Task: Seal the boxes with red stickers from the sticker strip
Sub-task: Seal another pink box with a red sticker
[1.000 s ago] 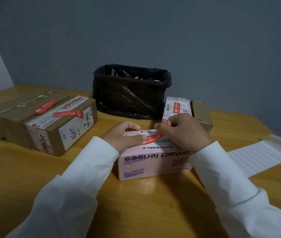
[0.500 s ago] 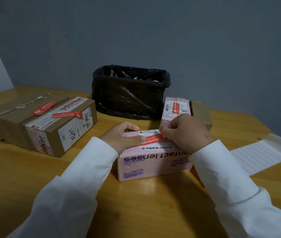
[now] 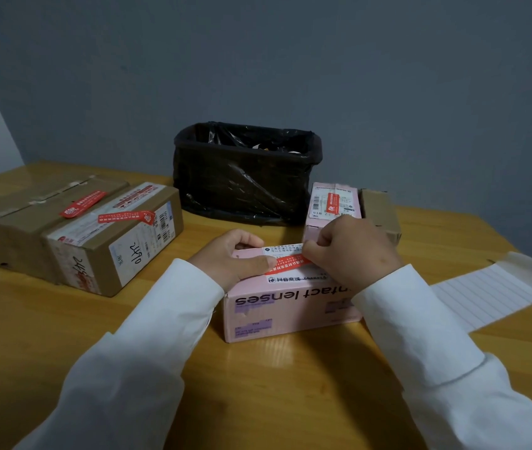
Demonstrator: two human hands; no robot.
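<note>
Head view: pink box [image 3: 290, 306] sat on the table [image 3: 274, 384] between both hands
Sticker [image 3: 287, 264]: lay on the box top, long axis left to right
Left hand [image 3: 230, 259]: gripped the box's left end, thumb pressing the sticker's left end
Right hand [image 3: 352, 251]: fingers curled, pressing the sticker's right end
Judged step: smoothing it down

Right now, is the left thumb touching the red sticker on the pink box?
Touching. The head view shows the left hand with its thumb lying across the top of the pink box, the thumb tip pressing on the left end of the red sticker.
</note>
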